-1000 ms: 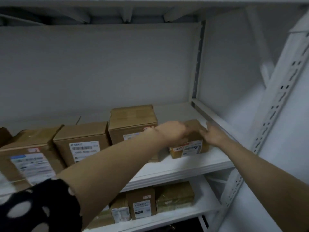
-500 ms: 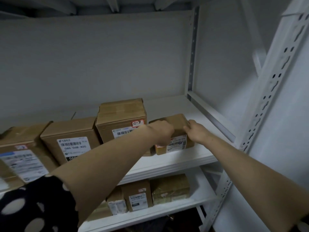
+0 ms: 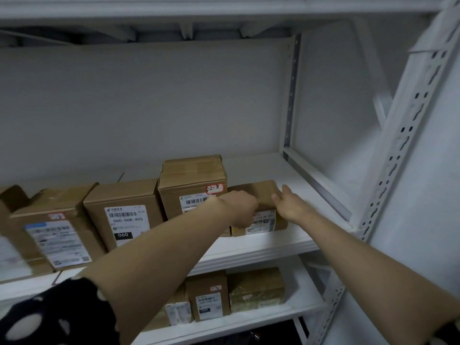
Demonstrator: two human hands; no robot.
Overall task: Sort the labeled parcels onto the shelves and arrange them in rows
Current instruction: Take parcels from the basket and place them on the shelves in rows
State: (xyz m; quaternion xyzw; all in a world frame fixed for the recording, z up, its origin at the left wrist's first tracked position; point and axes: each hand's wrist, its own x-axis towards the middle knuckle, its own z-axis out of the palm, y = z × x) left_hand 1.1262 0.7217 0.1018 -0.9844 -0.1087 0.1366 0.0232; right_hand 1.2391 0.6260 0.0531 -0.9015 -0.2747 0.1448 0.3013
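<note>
Matt brown cardboard parcels (image 3: 258, 195) with paper labels; painted metal shelf (image 3: 273, 242)

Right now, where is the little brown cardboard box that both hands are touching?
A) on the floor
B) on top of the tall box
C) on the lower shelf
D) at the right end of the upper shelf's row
D: the little brown cardboard box stands on the white upper shelf, right of the taller taped box.
</note>
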